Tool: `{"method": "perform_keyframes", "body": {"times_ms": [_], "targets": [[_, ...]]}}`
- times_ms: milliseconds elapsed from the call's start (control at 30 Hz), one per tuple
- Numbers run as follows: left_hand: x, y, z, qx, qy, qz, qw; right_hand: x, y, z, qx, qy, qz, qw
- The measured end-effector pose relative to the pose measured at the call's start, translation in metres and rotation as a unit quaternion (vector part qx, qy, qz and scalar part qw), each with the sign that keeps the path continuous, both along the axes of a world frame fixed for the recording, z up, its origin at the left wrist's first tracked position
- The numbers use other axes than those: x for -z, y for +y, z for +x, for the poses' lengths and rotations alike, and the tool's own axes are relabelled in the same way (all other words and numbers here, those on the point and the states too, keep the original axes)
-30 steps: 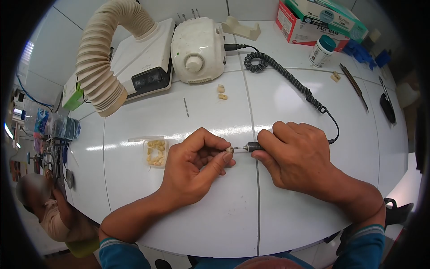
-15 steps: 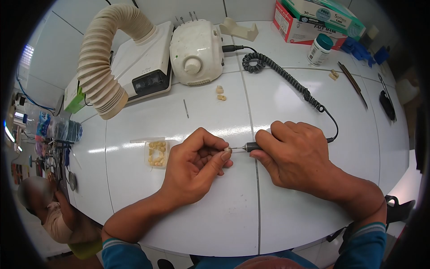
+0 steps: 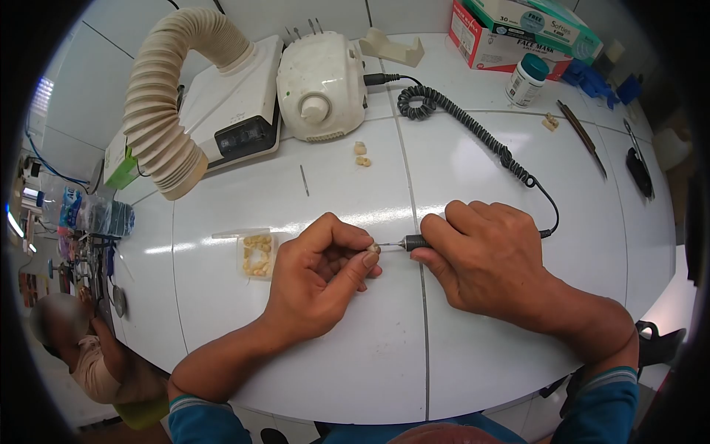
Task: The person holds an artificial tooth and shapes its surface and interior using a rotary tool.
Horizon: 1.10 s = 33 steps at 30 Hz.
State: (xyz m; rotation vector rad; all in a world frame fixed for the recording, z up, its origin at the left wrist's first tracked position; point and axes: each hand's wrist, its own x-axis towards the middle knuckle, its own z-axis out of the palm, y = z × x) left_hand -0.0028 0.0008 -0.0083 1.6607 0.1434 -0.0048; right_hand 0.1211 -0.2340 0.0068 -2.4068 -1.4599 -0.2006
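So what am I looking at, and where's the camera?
No robot here: a person works bare-handed, filmed by a camera worn on the head that looks forward and down. The left hand pinches a tooth-like piece; the right hand grips a rotary handpiece, its thin bit at or very near that piece. A coiled cord runs from the white control box towards the right hand. On the white tabletop sit a clear box of similar pieces, a face mask box and a bottle.

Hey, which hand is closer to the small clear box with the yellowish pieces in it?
Left. The left hand is just to the right of the clear box; the right hand is farther right, beyond the left one, holding the handpiece.
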Motion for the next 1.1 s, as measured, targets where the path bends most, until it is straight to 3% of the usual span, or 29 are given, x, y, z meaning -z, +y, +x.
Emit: {"method": "perform_keyframes", "body": {"times_ms": [1100], "targets": [[0.0005, -0.0021, -0.0022, 0.014, -0.002, 0.010, 1.000, -0.0028, -0.0010, -0.0007, -0.015, 0.010, -0.016, 1.000]]}}
